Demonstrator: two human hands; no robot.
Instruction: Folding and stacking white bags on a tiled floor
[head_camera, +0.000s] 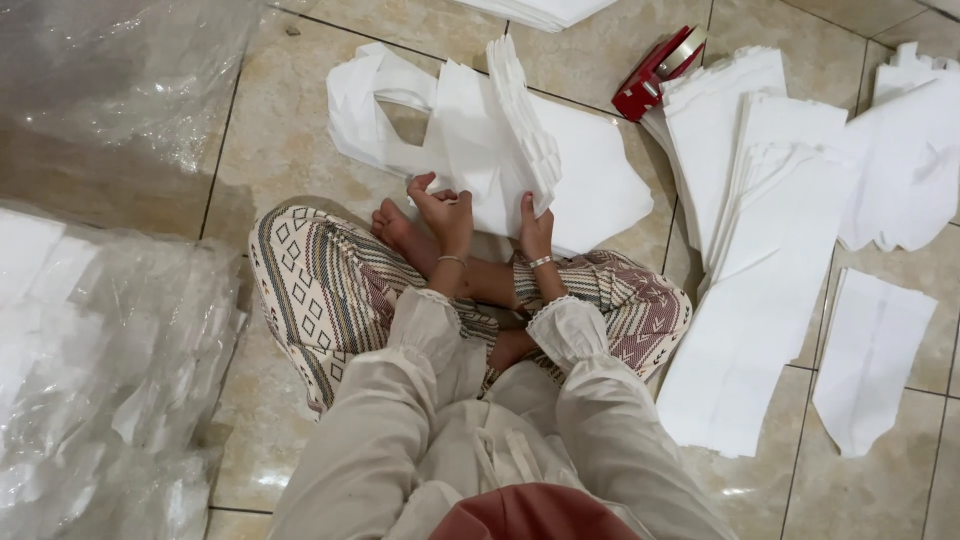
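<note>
Cream-coloured loose sleeves lead down to both hands above crossed legs in patterned trousers, on a beige tiled floor (280, 150). Left hand (445, 213) and right hand (534, 232) each have their fingers closed on the lower edge of a thick stack of white paper sheets (497, 140), held upright just beyond the bare feet. Long white paper strips (760, 270) lie fanned to the right. Farther off sits a red tape dispenser (655, 70). Clear plastic bags (110, 340) lie at left.

Both hands, left (445, 215) and right (535, 235), fingers curled, forward.
</note>
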